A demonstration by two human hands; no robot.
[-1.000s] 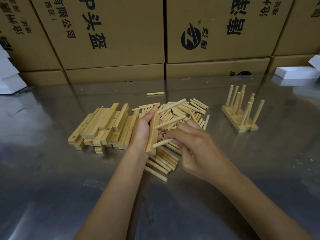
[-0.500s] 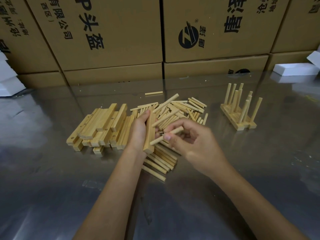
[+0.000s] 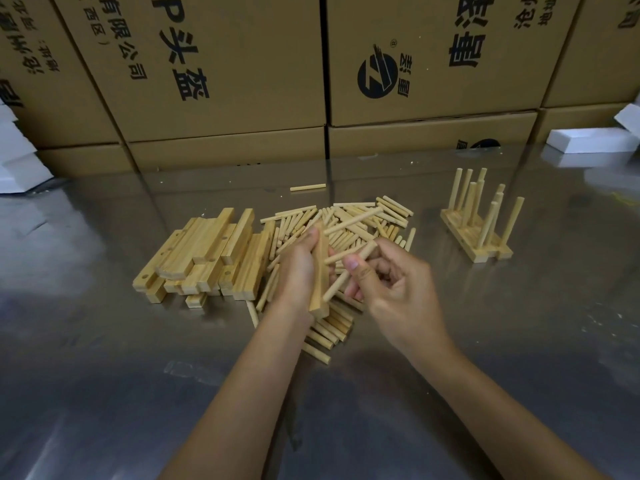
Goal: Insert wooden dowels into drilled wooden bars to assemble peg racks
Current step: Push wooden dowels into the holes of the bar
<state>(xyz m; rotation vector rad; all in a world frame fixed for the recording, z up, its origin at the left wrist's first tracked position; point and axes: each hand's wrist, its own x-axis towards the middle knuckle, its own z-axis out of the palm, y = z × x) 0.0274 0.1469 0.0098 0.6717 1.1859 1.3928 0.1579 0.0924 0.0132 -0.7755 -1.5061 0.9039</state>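
With the left hand (image 3: pixel 299 268) clamped round the drilled bar (image 3: pixel 319 271) just above the bench (image 3: pixel 104 393), and the right hand (image 3: pixel 391 289) pinching a dowel (image 3: pixel 349 255) against it, best to line that dowel square with its hole, then press straight in. Beyond, loose dowels (image 3: pixel 360 220) within reach for the remaining holes; finished racks (image 3: pixel 479 220) stand far right.

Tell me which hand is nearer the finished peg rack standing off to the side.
Right. The right hand works at the dowel pile, apart from the peg rack but on its side; the left hand, gripping a bar, sits farther off.
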